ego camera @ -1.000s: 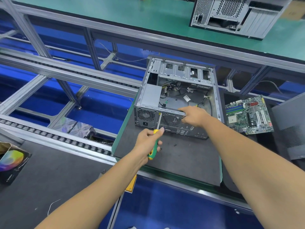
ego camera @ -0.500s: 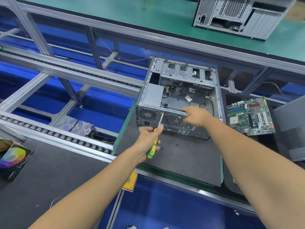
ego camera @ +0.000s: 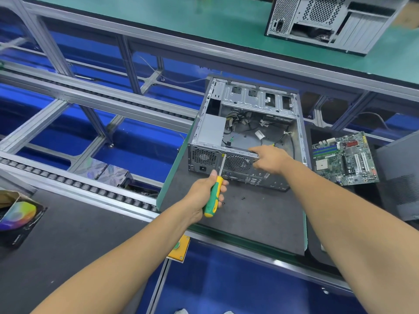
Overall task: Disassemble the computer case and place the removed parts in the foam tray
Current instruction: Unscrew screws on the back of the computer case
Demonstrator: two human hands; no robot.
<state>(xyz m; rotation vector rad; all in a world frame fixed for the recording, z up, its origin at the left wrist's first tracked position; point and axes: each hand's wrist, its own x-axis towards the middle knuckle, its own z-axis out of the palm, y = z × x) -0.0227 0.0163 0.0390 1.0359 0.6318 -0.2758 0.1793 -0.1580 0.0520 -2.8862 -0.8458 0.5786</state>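
The open grey computer case [ego camera: 256, 103] lies on its side on a dark mat [ego camera: 249, 214], rear panel facing me. Inside are a power supply [ego camera: 212, 131] at the left and loose cables. My left hand [ego camera: 204, 196] grips a green and yellow screwdriver [ego camera: 213, 198], whose tip touches the rear panel's top edge beside the fan grille [ego camera: 238, 163]. My right hand [ego camera: 269, 159] holds the top rim of the rear panel above the grille, fingers curled over the edge. A removed motherboard [ego camera: 345, 157] lies on the dark foam tray [ego camera: 322, 134] to the right of the case.
Small black screws [ego camera: 243, 197] lie on the mat near the case. A dark side panel [ego camera: 399, 175] rests at the far right. Another computer case [ego camera: 328, 21] stands on the green bench behind. Roller conveyor rails [ego camera: 74, 184] run on the left, and a boxed fan [ego camera: 18, 218] sits at the left edge.
The left hand has shifted slightly, keeping the screwdriver tip at the rear panel. The right hand stays on the panel's rim. The view has drifted a little.
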